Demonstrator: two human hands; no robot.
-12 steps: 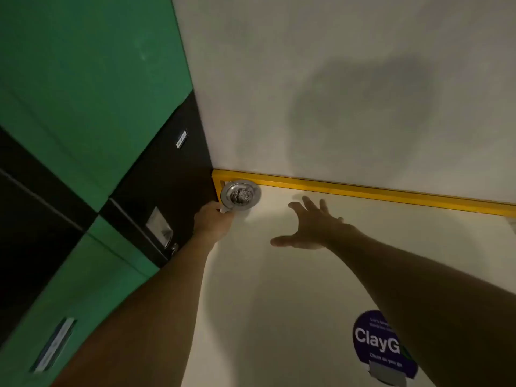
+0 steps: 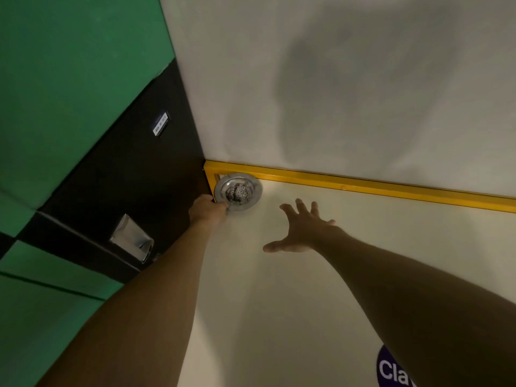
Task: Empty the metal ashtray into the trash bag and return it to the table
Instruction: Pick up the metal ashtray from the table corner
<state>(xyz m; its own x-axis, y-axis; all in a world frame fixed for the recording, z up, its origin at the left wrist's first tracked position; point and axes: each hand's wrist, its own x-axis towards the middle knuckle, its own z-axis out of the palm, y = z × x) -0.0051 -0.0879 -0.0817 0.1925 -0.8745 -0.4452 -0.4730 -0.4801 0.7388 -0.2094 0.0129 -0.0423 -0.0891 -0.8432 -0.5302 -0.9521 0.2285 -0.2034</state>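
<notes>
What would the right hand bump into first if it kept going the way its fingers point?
Probably the yellow edge of the table, then the wall behind it. The right hand points past the ashtray, which sits off to its left. Depth is hard to judge.

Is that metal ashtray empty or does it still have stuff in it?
Not empty: the ashtray holds a greyish speckled heap in its middle.

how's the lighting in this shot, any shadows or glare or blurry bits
Head view: dim, warm light; a large soft shadow falls on the wall above the yellow table edge. The metal ashtray shows mild glare on its rim, by the left hand. Wide-angle bending at borders; the purple sticker is cropped.
</notes>
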